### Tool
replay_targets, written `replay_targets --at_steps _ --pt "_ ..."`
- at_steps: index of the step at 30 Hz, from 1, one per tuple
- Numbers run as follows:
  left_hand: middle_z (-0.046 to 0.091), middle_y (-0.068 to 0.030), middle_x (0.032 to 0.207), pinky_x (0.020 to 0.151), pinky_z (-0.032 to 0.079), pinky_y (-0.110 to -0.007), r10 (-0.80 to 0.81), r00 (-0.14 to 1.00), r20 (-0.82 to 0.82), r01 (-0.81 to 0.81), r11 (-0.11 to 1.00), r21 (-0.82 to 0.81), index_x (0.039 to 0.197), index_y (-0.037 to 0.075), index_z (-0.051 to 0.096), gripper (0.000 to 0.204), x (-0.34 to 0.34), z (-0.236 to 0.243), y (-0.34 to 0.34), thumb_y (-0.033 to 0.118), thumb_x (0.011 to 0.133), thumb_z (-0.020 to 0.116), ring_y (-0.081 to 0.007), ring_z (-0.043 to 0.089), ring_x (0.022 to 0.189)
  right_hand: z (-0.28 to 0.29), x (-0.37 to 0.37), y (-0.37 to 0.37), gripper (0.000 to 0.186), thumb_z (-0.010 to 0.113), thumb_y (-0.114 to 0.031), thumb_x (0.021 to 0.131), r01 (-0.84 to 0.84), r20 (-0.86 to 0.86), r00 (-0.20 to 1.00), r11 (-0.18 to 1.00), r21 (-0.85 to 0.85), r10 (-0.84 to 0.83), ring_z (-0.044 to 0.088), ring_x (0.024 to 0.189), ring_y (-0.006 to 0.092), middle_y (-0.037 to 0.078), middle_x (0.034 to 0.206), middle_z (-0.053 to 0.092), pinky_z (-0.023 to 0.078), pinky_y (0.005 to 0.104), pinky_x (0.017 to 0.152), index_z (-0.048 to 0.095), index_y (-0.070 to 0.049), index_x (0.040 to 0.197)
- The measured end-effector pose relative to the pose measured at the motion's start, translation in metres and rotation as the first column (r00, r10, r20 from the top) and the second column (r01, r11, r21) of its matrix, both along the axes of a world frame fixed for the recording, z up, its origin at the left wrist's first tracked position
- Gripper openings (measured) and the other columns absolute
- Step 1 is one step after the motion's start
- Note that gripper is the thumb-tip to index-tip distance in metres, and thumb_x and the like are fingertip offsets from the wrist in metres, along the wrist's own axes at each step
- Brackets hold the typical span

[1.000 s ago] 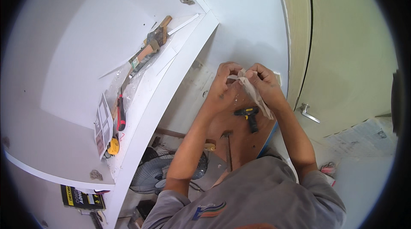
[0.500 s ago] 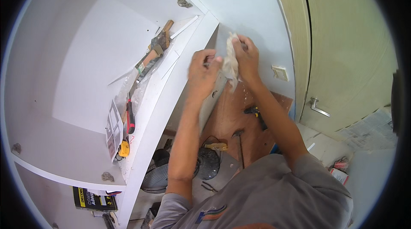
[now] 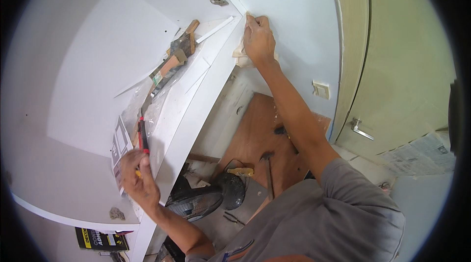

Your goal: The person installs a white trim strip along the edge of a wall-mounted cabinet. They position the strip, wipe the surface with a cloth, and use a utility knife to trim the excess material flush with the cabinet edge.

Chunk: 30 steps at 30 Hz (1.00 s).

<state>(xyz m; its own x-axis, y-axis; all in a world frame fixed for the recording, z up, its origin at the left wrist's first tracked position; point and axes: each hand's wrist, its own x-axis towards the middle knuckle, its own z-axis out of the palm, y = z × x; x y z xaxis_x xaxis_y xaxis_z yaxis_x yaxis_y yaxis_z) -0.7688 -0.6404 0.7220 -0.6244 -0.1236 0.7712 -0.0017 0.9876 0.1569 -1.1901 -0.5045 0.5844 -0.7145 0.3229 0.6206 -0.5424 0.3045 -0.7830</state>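
My right hand [image 3: 259, 41] pinches a crumpled pale cloth [image 3: 241, 58] against the top corner of the white cabinet edge [image 3: 206, 108], where it meets the wall. My left hand [image 3: 140, 178] is down over the shelf, fingers curled and blurred by motion, at the lower end of a red-and-black utility knife [image 3: 143, 134]; whether it grips it, I cannot tell. A yellow tape measure behind that hand is mostly hidden. Beside it are a printed sheet [image 3: 118, 140], a clear plastic bag [image 3: 134, 103] and wooden tools or offcuts [image 3: 176, 58].
Below lie a hammer [image 3: 268, 174], a drill [image 3: 280, 130] partly behind my right arm, pliers [image 3: 233, 219], a black fan [image 3: 200, 202] and a brown board [image 3: 245, 137]. A door with a lever handle [image 3: 362, 132] and a light switch [image 3: 321, 90] are on the right.
My hands have separated. The right has moved up and left with the cloth to the cabinet corner; the left has let go of the cloth and dropped down-left to the shelf.
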Motion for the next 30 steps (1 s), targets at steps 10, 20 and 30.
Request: replay_targets --at_steps 10,20,30 --pt "0.065 -0.0112 0.091 0.085 0.05 -0.033 -0.046 0.992 -0.114 0.081 0.942 0.327 0.095 -0.001 0.065 0.012 0.012 -0.023 -0.037 0.009 0.103 0.067 -0.0211 0.064 0.09 -0.003 0.001 0.0 0.032 0.064 -0.006 0.096 -0.003 -0.148 0.989 1.0 -0.018 0.001 0.069 0.09 0.034 0.011 0.109 0.065 0.057 0.045 0.08 0.074 -0.006 0.126" --pt "0.064 -0.0115 0.093 0.077 0.047 -0.029 -0.039 0.998 -0.056 0.054 0.95 0.306 0.097 -0.001 0.064 0.013 0.013 -0.025 -0.031 0.01 0.103 0.068 -0.0182 0.061 0.086 -0.01 -0.003 0.005 0.032 0.065 -0.003 0.094 -0.005 -0.272 0.962 1.0 -0.014 0.001 0.07 0.087 0.0347 0.012 0.11 0.067 0.058 0.0454 0.076 0.075 -0.008 0.124" --pt "0.066 -0.0114 0.091 0.072 0.046 -0.028 -0.007 0.996 -0.084 0.037 0.932 0.361 0.095 -0.001 0.063 0.013 0.014 -0.028 -0.027 0.008 0.103 0.067 -0.0154 0.058 0.081 -0.005 0.003 0.006 0.034 0.066 -0.001 0.092 0.072 -0.241 0.969 0.994 0.084 -0.05 0.069 0.082 0.0356 0.012 0.112 0.067 0.057 0.0445 0.073 0.073 -0.005 0.125"
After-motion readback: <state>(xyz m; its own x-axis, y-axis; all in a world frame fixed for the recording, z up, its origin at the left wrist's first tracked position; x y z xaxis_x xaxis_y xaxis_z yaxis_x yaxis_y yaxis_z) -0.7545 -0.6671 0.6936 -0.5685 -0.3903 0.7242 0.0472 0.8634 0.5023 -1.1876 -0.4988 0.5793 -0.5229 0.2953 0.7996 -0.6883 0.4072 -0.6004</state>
